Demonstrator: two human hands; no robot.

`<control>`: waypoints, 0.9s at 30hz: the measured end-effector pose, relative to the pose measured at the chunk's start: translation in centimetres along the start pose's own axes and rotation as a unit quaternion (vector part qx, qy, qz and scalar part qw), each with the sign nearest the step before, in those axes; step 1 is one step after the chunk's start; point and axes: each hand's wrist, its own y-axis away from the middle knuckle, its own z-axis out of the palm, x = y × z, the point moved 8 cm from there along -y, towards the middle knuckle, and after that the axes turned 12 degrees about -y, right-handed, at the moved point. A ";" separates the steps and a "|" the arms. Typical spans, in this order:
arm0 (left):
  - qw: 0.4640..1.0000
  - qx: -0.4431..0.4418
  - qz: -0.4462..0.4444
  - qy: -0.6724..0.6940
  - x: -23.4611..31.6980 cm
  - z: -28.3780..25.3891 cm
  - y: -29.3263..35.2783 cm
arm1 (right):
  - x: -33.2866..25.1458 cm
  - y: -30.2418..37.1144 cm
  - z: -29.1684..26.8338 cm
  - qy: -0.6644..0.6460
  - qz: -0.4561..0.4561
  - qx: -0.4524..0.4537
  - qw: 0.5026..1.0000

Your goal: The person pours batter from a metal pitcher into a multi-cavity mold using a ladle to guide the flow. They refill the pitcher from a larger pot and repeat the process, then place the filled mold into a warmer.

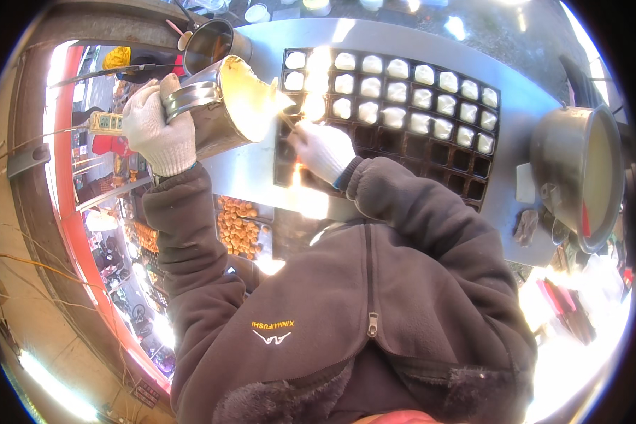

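Note:
My left hand (159, 131), in a white knit glove, is closed on the handle of a metal pitcher (208, 128). The pitcher is tilted to the right, and pale batter (247, 95) reaches its spout, over the left end of a dark mould pan (495, 166) with square cells. Gloved too, my right hand (323, 150) is closed just below the spout, fingers round a thin tool whose kind I cannot make out. White batter (397, 92) fills many cells in the far rows; the nearer cells look dark. Strong glare hides part of the pan's left side.
At the right stands a large metal pot (544, 152) with pale liquid. Another metal pot (244, 48) sits beyond the pitcher. Small browned pieces (238, 226) lie in a tray near my left elbow. A crumpled cloth (526, 227) rests on the right of the metal counter (505, 78).

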 end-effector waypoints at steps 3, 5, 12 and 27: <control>1.000 0.000 0.007 -0.001 0.6 -0.2 -0.2 | 0.4 -0.3 1.1 -0.034 0.049 -0.037 0.998; 1.000 0.008 0.021 0.001 1.2 -0.3 -0.3 | 0.1 -0.5 1.5 -0.028 0.044 -0.056 0.997; 0.996 0.029 0.072 0.049 3.3 -0.8 -0.9 | 0.2 -1.0 2.0 -0.018 0.065 -0.080 0.994; 0.994 -0.015 -0.079 0.074 -3.0 0.2 2.6 | 0.8 -1.7 3.5 0.056 0.044 -0.076 0.995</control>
